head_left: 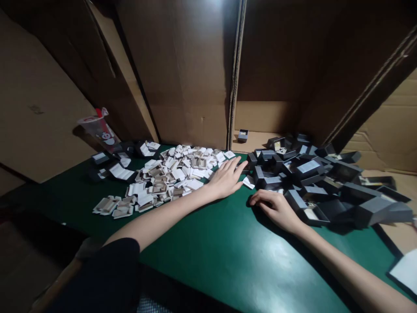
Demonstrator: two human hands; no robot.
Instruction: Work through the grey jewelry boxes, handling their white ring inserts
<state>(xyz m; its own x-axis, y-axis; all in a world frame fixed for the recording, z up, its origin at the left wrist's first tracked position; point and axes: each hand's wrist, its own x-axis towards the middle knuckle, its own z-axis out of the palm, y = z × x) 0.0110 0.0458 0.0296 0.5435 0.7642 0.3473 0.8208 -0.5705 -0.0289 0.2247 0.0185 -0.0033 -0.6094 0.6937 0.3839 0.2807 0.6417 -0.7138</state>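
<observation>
My left hand (pixel 226 178) reaches over the green table with its fingers spread, palm down, at the right edge of a heap of small white box inserts (pixel 172 169). Nothing shows in its grasp. My right hand (pixel 275 208) rests low over the table, fingers curled in toward the thumb; whatever they may hold is hidden. Just right of it lies a pile of small dark gift boxes (pixel 306 169), many standing open with pale linings. A single white card-like piece (pixel 249 182) lies on the table between the two hands.
Tall cardboard walls (pixel 182 74) enclose the back of the green table (pixel 211 252). At the left stand a clear plastic cup (pixel 100 128) with a printed figure and some open dark boxes (pixel 122 171). One small dark box (pixel 243 135) sits on cardboard behind.
</observation>
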